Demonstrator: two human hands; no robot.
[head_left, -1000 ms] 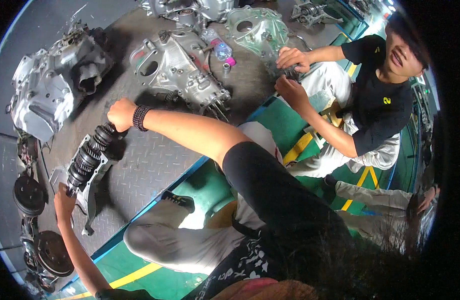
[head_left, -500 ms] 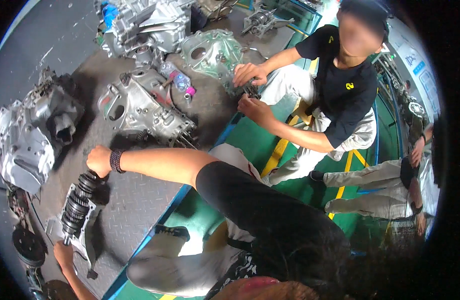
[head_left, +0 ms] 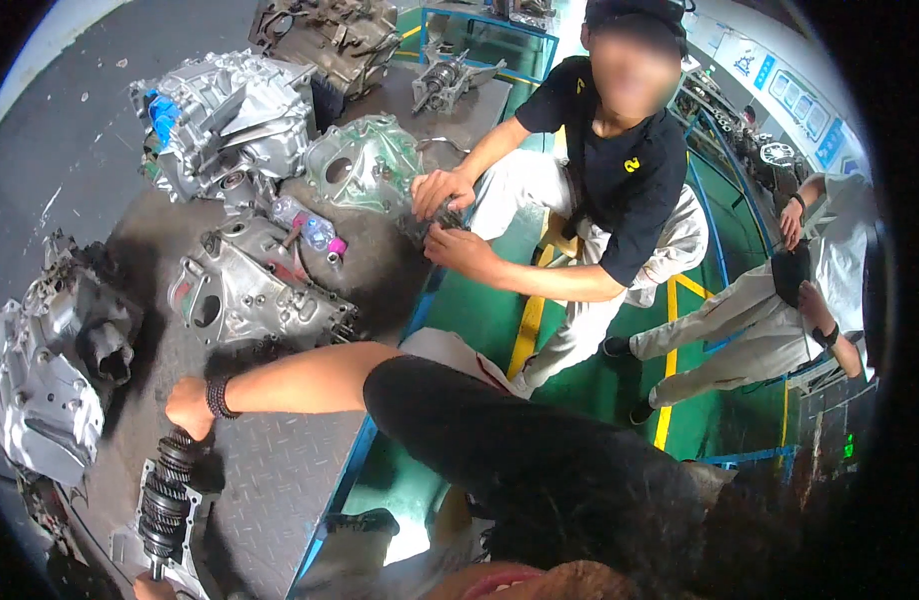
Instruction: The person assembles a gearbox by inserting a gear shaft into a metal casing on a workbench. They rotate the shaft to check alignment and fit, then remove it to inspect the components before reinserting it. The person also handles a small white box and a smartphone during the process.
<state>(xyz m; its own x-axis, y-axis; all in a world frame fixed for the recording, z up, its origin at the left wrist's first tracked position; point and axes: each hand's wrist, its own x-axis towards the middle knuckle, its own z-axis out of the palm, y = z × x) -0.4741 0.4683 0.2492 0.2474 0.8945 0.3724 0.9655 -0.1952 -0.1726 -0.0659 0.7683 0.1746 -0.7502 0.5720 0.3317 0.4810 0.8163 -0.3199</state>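
Note:
A gear shaft (head_left: 164, 508) with a stack of dark toothed gears lies along an open silver metal housing (head_left: 194, 520) at the lower left of the bench. My right hand (head_left: 190, 405), with a dark beaded bracelet at the wrist, is closed around the shaft's far end. At the near end, my left hand (head_left: 155, 588) is at the thin bare tip of the shaft. Most of that hand is cut off by the lower edge.
Silver gearbox casings (head_left: 45, 390) stand at the left, with another casing (head_left: 250, 285) beyond my right forearm. A plastic bottle (head_left: 310, 228) lies behind it. Across the bench corner, a seated co-worker (head_left: 605, 180) handles a small dark part. Another person (head_left: 820, 270) stands at right.
The view has shifted, so the bench and both people sit differently in the picture. Both my hands stay at the shaft's ends; the left is now mostly out of the picture.

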